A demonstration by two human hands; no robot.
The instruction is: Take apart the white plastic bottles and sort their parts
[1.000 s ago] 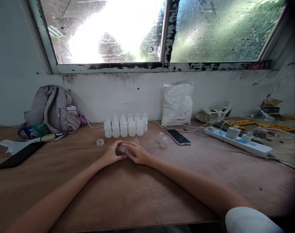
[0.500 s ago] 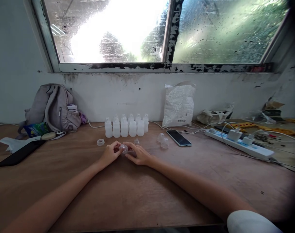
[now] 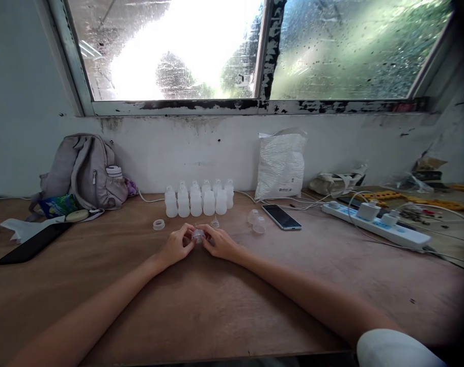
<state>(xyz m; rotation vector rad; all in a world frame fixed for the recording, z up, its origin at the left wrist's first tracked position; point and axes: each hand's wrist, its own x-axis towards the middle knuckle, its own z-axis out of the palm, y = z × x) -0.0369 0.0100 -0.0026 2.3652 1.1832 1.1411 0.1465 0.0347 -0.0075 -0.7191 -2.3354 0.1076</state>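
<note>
One head-worn view, close by the desk [image 3: 201, 306], facing forward and down, window [image 3: 331, 56] at the far side

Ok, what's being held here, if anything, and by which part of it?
A small clear plastic piece, between the left hand and right hand, gripped at its sides by the fingers; their exact placement is too small to tell.

Glaring overexposed window [image 3: 170, 56], dimmer table [image 3: 216, 311], right edge darkened, blurred
</note>
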